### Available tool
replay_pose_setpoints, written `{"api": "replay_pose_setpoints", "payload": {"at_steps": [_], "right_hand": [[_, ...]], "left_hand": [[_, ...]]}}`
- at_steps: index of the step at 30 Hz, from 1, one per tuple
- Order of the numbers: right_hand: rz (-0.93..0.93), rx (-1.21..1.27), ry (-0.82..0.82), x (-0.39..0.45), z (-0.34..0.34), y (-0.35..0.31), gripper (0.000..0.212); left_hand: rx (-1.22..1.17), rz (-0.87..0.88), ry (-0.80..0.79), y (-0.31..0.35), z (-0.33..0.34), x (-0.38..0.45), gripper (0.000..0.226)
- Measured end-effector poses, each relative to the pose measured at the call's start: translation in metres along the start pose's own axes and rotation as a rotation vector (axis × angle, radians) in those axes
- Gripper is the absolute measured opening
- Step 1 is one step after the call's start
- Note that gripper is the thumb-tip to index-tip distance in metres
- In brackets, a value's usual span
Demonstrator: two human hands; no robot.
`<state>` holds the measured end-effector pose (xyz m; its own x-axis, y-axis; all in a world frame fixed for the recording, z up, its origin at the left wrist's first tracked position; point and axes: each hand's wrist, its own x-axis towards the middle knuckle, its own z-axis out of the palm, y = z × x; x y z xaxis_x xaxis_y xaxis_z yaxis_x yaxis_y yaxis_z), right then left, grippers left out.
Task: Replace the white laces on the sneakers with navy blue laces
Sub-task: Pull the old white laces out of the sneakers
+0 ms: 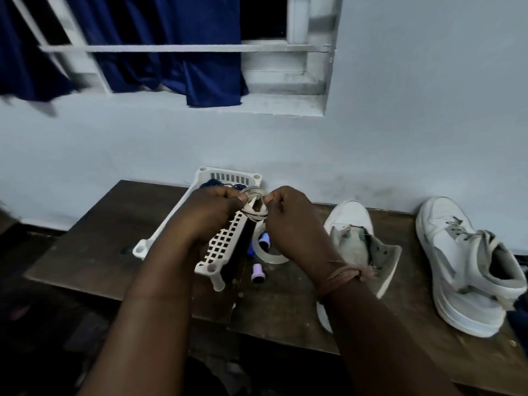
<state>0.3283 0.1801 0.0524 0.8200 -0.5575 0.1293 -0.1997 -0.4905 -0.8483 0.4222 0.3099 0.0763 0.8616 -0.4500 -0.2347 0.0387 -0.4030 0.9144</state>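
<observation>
While pinched from both sides, left hand [213,208] and right hand [288,212] close together: white lace [255,205], greyed, wound into flat loose coil above basket [220,247].

White slotted plastic basket [171,221] sits on the dark wooden table [94,241], its far end against the pale wall [400,124]. Navy blue laces [213,184] lie in its far end. Left hand [211,212] and right hand [291,221] are above the basket, bundle of coiled white lace [255,205] between them. Clear tape roll [271,252] and small purple spool [257,272] lie right of the basket. Unlaced white sneaker [363,241] is right of those, laced white sneaker [463,264] farthest right.
</observation>
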Motion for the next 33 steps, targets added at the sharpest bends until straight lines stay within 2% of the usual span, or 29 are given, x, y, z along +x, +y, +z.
{"api": "replay_pose_setpoints", "payload": {"at_steps": [4,12,14,15,17,21,24,28,33], "right_hand": [[0.051,0.021,-0.062,-0.001,0.03,0.001,0.023],[0.152,0.028,-0.149,-0.006,0.086,0.01,0.051],[0.144,-0.008,-0.152,-0.006,0.098,0.015,0.055],[0.137,-0.028,-0.151,-0.006,0.103,0.017,0.055],[0.117,-0.094,-0.14,-0.006,0.108,0.019,0.049],[0.14,-0.234,-0.171,-0.005,0.108,0.018,0.035],[0.124,-0.272,-0.177,-0.008,0.108,0.016,0.036],[0.102,-0.271,-0.143,-0.012,0.106,0.014,0.034],[0.094,-0.199,-0.107,-0.01,0.093,0.016,0.032]], "left_hand": [[0.112,-0.065,0.111,-0.014,-0.022,0.004,0.019],[0.434,-0.148,0.257,-0.037,-0.032,0.01,0.027],[0.553,-0.181,0.223,-0.04,-0.032,0.01,0.032],[0.619,-0.181,0.19,-0.041,-0.031,0.008,0.027],[0.711,-0.177,0.15,-0.042,-0.029,0.008,0.011],[0.813,-0.193,0.106,-0.047,-0.031,0.011,0.012],[0.83,-0.223,0.057,-0.051,-0.033,0.016,0.033],[0.697,-0.223,0.146,-0.049,-0.031,0.009,0.017],[0.598,-0.246,0.23,-0.047,-0.034,0.005,0.026]]}}
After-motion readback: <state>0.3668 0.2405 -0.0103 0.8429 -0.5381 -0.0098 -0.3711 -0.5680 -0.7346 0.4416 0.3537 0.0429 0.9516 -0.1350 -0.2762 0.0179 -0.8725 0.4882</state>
